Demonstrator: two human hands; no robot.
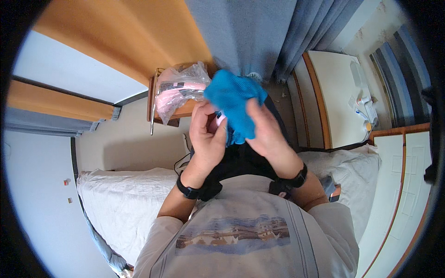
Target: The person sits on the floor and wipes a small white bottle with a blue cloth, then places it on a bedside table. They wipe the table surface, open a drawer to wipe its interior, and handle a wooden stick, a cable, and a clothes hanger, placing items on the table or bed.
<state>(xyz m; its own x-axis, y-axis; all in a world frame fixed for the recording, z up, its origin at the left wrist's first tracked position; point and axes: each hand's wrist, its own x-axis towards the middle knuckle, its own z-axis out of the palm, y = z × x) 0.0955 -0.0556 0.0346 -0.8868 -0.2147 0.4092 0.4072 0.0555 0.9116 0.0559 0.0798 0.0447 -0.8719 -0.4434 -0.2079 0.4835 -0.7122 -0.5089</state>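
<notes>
A bright blue textured cloth (236, 100) is in front of me, above my lap. My left hand (208, 135) is curled, with thumb and fingers around a small pink object (219, 120) at the cloth's left edge. Most of that object is hidden by the fingers and the cloth. On the cloth's right side is my right hand (266, 128), thumb over the fabric and the other fingers largely out of sight behind it. This hand and parts of the cloth are slightly blurred.
A clear plastic bag (180, 90) with pink and black items lies on a small wooden table (189, 108) at the front left. White-covered bedding (128, 194) extends on both sides of me. Small items lie on a white-topped cabinet (333, 97) at right. Grey curtains (243, 31) hang ahead.
</notes>
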